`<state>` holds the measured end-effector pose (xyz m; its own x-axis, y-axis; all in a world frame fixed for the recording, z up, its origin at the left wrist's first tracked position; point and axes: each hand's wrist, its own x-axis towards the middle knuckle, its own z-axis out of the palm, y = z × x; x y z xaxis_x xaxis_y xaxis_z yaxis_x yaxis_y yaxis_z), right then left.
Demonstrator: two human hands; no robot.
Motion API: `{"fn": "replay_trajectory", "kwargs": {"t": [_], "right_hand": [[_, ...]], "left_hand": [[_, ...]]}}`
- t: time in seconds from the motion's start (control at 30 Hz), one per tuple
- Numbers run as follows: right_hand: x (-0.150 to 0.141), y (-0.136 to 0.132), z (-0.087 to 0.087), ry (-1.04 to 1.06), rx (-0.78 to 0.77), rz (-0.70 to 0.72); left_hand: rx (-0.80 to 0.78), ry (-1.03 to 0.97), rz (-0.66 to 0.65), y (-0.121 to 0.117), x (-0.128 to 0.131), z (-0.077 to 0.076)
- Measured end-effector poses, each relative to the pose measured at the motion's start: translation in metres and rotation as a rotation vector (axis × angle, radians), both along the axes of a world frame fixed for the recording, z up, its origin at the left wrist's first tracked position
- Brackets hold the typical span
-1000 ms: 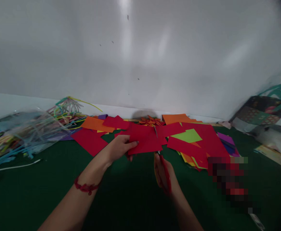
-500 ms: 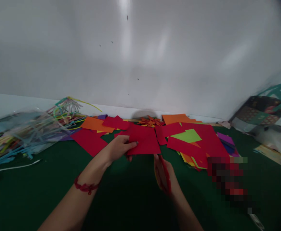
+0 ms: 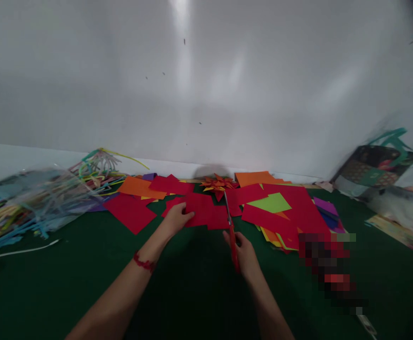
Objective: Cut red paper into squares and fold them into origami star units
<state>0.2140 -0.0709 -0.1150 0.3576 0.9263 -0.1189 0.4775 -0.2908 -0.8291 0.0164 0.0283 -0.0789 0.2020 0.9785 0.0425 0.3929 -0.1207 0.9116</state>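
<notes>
1. Nearest is the dark green table top [image 3: 192, 293], under both arms.
2. A red band [image 3: 144, 262] goes around the left wrist.
3. The right hand [image 3: 243, 255] has its fingers curled around the red handles of the scissors [image 3: 233, 250]. The blades point away from the person. I cannot tell if they are apart.
4. The left hand [image 3: 178, 219] pinches a red paper [image 3: 199, 209] by its left side, with the thumb on top. This paper is in the middle, in front of the person.
5. A small red piece [image 3: 217, 219] is between that paper and the scissors – right next to the blades.
6. On the right is a messy paper pile with a big red sheet [image 3: 303, 203] and a bright green paper [image 3: 273, 203].
7. On the left lie a red sheet [image 3: 130, 213] and, farther back, an orange paper [image 3: 140, 187].
8. Past the hands sits a pointy orange-red paper flower [image 3: 217, 182].
9. A clear bag [image 3: 55, 191] is far left, by many colorful strips [image 3: 100, 163].
10. Farthest back is the white wall [image 3: 206, 94] – it has little dark marks.
</notes>
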Motion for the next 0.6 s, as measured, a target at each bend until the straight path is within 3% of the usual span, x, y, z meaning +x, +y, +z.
{"fn": "replay_trajectory", "kwargs": {"t": [0.13, 0.33, 0.47, 0.6], "right_hand": [[0.018, -0.001, 0.003, -0.235, -0.004, -0.090], [0.037, 0.004, -0.014, -0.446, -0.020, -0.165], [0.056, 0.007, -0.019, -0.488, -0.023, -0.201], [0.081, 0.007, -0.018, -0.478, 0.012, -0.197]], "left_hand": [[0.028, -0.055, 0.034, -0.002, 0.025, -0.027], [0.027, -0.197, 0.066, -0.020, 0.055, -0.052], [0.016, -0.255, 0.083, -0.039, 0.051, -0.059], [-0.004, -0.293, 0.085, -0.059, 0.029, -0.061]]}}
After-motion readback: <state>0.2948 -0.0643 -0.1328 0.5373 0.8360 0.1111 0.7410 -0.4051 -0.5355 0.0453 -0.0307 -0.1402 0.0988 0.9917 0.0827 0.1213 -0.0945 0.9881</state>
